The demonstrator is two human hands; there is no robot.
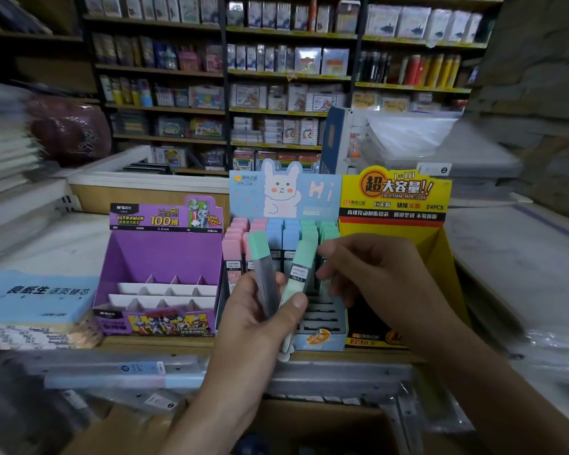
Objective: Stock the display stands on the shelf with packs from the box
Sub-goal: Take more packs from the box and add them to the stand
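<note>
The left grip [260, 320] is curled around two lead-refill packs, thumb pressed across the front of them and fingers behind. They fan apart at the top. The dark green-capped pack [261, 267] leans left, and the mint labelled pack [301, 267] leans right, its lower end reaching below the palm.

The right grip [375, 277] is just right of the mint labelled pack. Its fingers are curled and its thumb tip is up against the pack's cap. Blur hides whether it actually pinches the pack or only touches it. Something mint shows under its fingers.

Both grips are in front of the bunny display stand [286, 195]. The stand's back rows hold upright stocked packs [276, 231] with pink, blue and green caps, and dark slots show in its lower front tiers.

The purple Ultraman stand [165, 257] is touching its left side and shows white dividers. The yellow stand [395, 198] is against its right side.

All three stands sit on a wooden shelf [145, 343], and a blue paper pad [37, 293] lies at the shelf's left end.

Below the forearms, the cardboard box [326, 421] sits at the bottom edge of the view. Stationery racks [276, 73] fill the background.
</note>
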